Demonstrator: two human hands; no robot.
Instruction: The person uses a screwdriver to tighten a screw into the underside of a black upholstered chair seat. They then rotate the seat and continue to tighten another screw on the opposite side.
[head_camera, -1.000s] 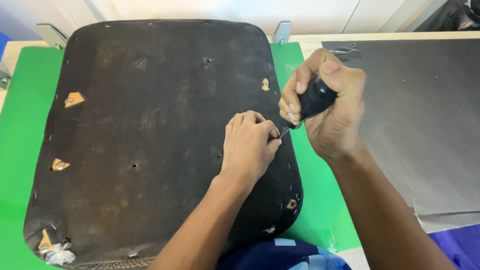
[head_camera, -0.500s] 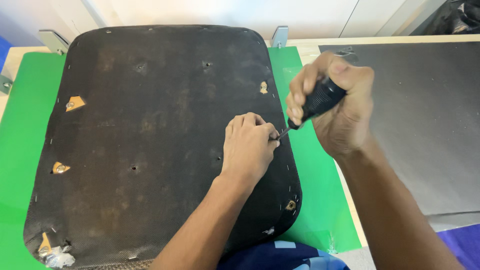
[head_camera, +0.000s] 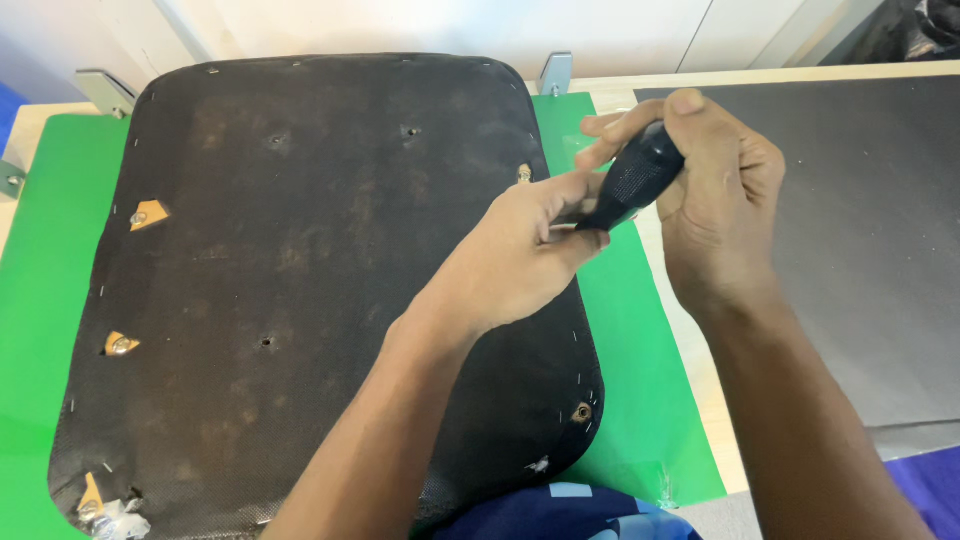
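1. I see one seat base (head_camera: 300, 280) lying face-down on one green mat (head_camera: 640, 370), covered in dark fabric and filling most of the view.
2. My right hand (head_camera: 715, 195) is wrapped around one tool (head_camera: 635, 185) with a black handle, fingers closed tight on it, thumb on top.
3. The tool slants down and left, its tip meeting my left hand at the seat base's right edge.
4. My left hand (head_camera: 520, 255) sits on the fabric by that edge, fingers drawn together and pinching at something small by the tool's tip; I cannot tell what it is.
5. I count three tan patches where the fabric is torn on the left side: one upper (head_camera: 148, 213), one middle (head_camera: 120, 343), one at the bottom corner (head_camera: 92, 497).
6. I count two bolt fittings along the right edge: one above my left hand (head_camera: 524, 174), one low down (head_camera: 581, 411).
7. One row of staples (head_camera: 575, 350) runs along the right rim.
8. One grey sheet (head_camera: 870, 250) lies to the right, beside the mat.
9. Two metal brackets stand at the far edge: left (head_camera: 105, 90), right (head_camera: 555, 72).
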